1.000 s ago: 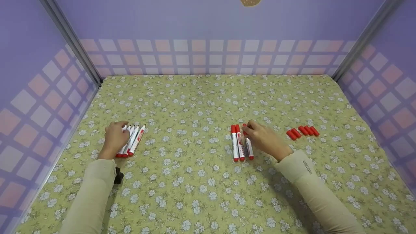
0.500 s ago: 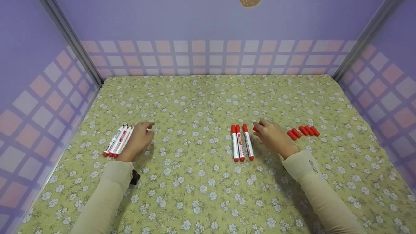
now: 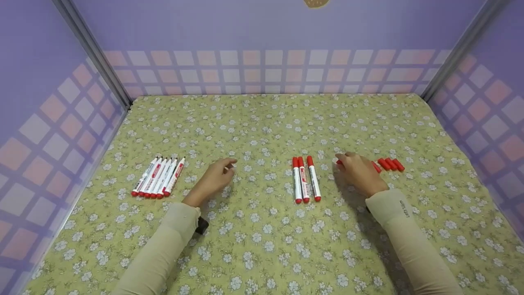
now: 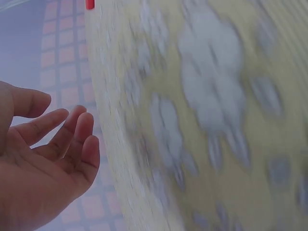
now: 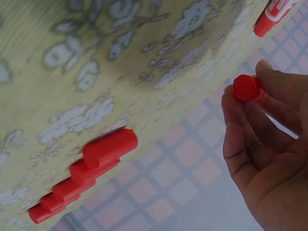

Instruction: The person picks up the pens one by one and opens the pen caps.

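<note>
My right hand (image 3: 360, 174) pinches a red marker cap (image 5: 247, 88) between thumb and fingers, just above the cloth. Left of it lie three whiteboard markers (image 3: 303, 180) with red caps on, side by side. Behind that hand, more loose red caps (image 3: 391, 164) lie in a row; the right wrist view shows these caps (image 5: 110, 147) close up. My left hand (image 3: 215, 176) is held over the cloth with loosely bent fingers and nothing in it, as the palm (image 4: 43, 178) shows in the left wrist view. Several uncapped white markers (image 3: 159, 176) lie side by side to its left, dark tips pointing away.
A yellow-green flowered cloth (image 3: 254, 233) covers the table. Lilac panels with pink and white squares (image 3: 262, 69) close off the back and both sides. A metal post (image 3: 92, 53) stands in each back corner.
My left hand has moved right, away from the uncapped markers, which now show fully. My right hand has moved right from the capped markers with the red cap in its fingers.
</note>
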### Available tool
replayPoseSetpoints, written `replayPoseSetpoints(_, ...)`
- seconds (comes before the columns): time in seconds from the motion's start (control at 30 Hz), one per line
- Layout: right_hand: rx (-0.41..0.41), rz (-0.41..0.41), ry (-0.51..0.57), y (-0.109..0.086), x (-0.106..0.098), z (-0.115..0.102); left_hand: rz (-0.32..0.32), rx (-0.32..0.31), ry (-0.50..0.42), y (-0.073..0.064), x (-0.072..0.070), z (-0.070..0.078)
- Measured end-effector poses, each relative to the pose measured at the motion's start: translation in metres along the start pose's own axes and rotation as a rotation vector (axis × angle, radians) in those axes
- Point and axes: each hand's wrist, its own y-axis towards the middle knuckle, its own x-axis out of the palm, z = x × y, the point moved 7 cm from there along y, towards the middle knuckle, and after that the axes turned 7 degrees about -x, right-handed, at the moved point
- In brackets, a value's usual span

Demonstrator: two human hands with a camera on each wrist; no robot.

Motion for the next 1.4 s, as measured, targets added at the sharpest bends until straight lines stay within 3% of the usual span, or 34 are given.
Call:
replayPoseSetpoints(0.47, 0.117, -0.049, 0.061, -0.009, 0.006, 0.03, -0.147, 0.052, -0.015, 0.017, 0.063, 0.047)
replayPoseSetpoints(0.67, 0.164, -0.093, 0.092, -0.011, 0.009, 0.04, -0.211, 0.037, -0.034, 0.026, 0.085, 0.059)
replayPoseSetpoints(1.07, 0.154, -0.094, 0.105, -0.018, 0.012, 0.046, -0.216, -0.046, -0.096, 0.043, 0.111, 0.068)
replayPoseSetpoints(1.4, 0.234, -0.109, 0.107, -0.021, 0.013, 0.051, -0.222, -0.15, -0.17, 0.053, 0.122, 0.073)
